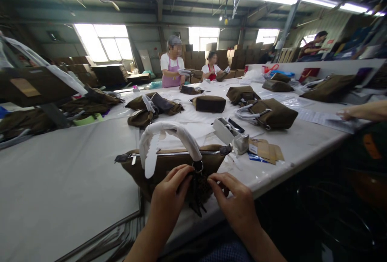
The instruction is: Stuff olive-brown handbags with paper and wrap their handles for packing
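An olive-brown handbag (181,154) stands upright on the white table before me, its silver zipper running along the top. White paper wraps its raised handles (169,127), and a loose strip of it hangs at the left. From a metal ring (197,167) at the handle's base hangs a dark tassel-like charm (198,197). My left hand (172,187) is closed in a pinch at the charm's top, just beside the ring. My right hand (234,193) pinches at the charm's right edge. What exactly lies between the fingertips is partly hidden.
Beyond the bag are a tape dispenser (226,131), brown paper tags (266,150) and several more handbags (272,113). Another bag (33,84) sits raised at the left. Two co-workers (172,68) stand across the table; someone's arm (365,111) reaches in from the right over papers.
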Tool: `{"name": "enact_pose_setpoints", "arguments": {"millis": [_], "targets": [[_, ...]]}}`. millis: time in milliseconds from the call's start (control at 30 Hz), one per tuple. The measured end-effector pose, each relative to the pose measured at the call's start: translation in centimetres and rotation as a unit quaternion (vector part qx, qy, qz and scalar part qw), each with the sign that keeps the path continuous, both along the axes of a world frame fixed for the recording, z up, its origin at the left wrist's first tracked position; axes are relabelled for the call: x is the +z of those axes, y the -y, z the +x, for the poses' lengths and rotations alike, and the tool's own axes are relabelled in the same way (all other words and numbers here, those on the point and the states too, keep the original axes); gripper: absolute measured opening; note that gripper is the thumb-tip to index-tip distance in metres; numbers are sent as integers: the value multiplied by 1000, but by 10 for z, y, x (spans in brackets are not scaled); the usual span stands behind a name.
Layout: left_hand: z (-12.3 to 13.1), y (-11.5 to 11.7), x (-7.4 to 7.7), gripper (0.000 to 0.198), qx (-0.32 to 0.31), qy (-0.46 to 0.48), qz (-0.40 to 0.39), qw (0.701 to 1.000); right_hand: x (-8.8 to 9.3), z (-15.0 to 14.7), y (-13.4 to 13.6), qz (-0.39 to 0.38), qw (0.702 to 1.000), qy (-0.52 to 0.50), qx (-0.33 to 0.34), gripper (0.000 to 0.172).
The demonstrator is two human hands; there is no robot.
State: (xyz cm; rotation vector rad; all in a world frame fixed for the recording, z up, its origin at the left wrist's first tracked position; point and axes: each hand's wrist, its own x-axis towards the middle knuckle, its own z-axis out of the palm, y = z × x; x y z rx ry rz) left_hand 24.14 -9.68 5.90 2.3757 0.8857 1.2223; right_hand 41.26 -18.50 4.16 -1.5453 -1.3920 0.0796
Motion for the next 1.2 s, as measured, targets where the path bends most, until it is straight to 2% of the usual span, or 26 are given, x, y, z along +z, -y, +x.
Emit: {"name": "enact_pose_setpoints", "arguments": {"millis": [133,233,333,467,600,767,900,1000,1067,1133,1200], "targets": [[2,-1,0,20,6,-25,37,999,5,-3,-5,12,1000,22,9,10],[-2,-4,3,16,-10,-8,15,1000,6,1,-7,35,998,49,-6,11],[-9,-7,5,14,-29,22,-65,997,6,11,-3,53,993,98,-46,13],[-13,-7,7,12,-27,81,-191,978,7,25,5,36,988,126,-87,14],[-11,-3,14,28,-17,158,-334,929,9,32,5,26,987,129,-97,16],[-6,1,24,27,-53,225,-411,882,14,34,2,109,982,111,-105,15],[-2,1,26,23,-104,296,-460,831,18,32,8,51,997,-1,-62,14],[-2,0,28,20,-134,338,-476,801,20,29,13,4,991,-131,-10,18],[-3,0,29,18,-167,358,-489,778,21,27,16,15,971,-237,39,19],[-4,1,29,16,-197,374,-504,753,22,25,17,45,932,-348,91,19],[-3,1,27,16,-207,384,-515,738,21,23,16,65,899,-413,129,19]]}}
